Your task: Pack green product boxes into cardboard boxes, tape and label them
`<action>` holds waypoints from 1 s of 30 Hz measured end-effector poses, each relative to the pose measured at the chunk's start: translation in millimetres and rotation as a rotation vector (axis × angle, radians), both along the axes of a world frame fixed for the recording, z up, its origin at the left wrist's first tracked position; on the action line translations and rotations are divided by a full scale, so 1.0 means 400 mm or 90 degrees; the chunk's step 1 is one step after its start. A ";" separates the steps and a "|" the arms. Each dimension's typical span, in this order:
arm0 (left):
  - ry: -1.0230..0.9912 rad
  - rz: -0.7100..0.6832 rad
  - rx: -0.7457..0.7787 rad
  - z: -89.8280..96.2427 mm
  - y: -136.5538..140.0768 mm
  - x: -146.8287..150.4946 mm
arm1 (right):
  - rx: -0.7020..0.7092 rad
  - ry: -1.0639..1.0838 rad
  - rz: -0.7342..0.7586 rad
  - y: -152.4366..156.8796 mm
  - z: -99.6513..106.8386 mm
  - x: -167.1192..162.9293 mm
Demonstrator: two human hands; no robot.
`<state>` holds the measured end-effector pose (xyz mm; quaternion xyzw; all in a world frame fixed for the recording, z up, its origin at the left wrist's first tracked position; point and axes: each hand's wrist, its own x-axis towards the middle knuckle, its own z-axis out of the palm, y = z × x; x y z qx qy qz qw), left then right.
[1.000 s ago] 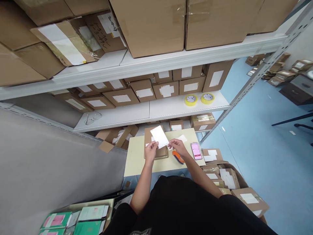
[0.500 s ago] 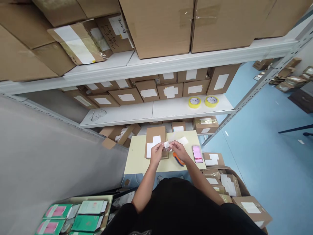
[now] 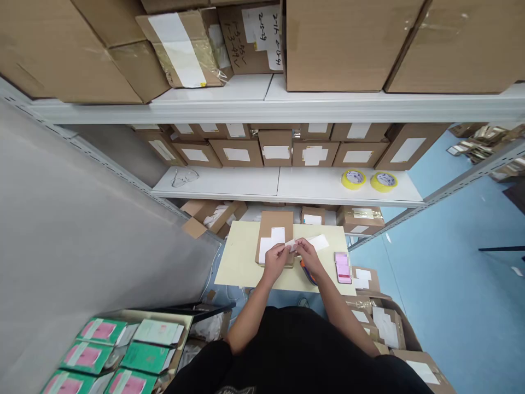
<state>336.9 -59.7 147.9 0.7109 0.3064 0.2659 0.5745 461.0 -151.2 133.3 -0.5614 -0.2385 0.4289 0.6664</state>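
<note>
Between the fingertips of my left hand (image 3: 276, 259) and my right hand (image 3: 308, 255) is a small white label (image 3: 291, 244), pinched from both sides. Below and left of it a cardboard box (image 3: 267, 220) lies on the pale yellow table (image 3: 238, 257), with white labels (image 3: 271, 242) stuck on its top. Another white strip (image 3: 319, 242) lies just past my right hand. An orange and blue tool (image 3: 307, 270), perhaps a cutter, rests partly hidden under my right forearm. A phone with a pink screen (image 3: 343, 267) lies at the table's right side.
Shelving (image 3: 229, 183) rises behind the table, stacked with labelled boxes (image 3: 237, 154). Two yellow tape rolls (image 3: 353, 179) sit on its middle shelf. Green packages (image 3: 145, 357) lie at the lower left; a large carton of boxes (image 3: 385, 326) stands at the right.
The view has swung, so the shelf and table sit differently in the picture. Both hands still pinch the white label, which now looks longer and flatter between the fingers.
</note>
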 end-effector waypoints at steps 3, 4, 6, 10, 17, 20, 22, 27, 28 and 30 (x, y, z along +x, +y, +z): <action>-0.008 -0.005 -0.038 -0.025 0.055 -0.027 | -0.009 -0.018 -0.035 0.049 -0.010 -0.039; -0.006 0.003 -0.074 -0.034 0.080 -0.040 | -0.014 -0.020 -0.046 0.064 -0.014 -0.049; -0.010 0.053 -0.160 -0.052 0.142 -0.073 | -0.023 -0.015 -0.072 0.092 -0.021 -0.063; -0.123 0.239 -0.299 -0.090 0.292 -0.162 | -0.035 -0.010 -0.158 0.151 -0.033 -0.074; -0.175 0.462 -0.269 -0.134 0.489 -0.328 | -0.064 0.036 -0.346 0.337 -0.072 -0.135; -0.171 0.490 -0.251 -0.131 0.539 -0.407 | -0.103 0.065 -0.341 0.463 -0.109 -0.188; -0.181 0.505 -0.255 -0.123 0.568 -0.467 | -0.145 0.077 -0.286 0.569 -0.138 -0.236; -0.200 0.600 -0.244 -0.099 0.624 -0.634 | -0.233 0.067 -0.145 0.882 -0.194 -0.401; -0.199 0.612 -0.240 -0.096 0.630 -0.667 | -0.237 0.060 -0.128 0.942 -0.199 -0.434; -0.190 0.631 -0.235 -0.093 0.637 -0.728 | -0.237 0.051 -0.102 1.048 -0.203 -0.488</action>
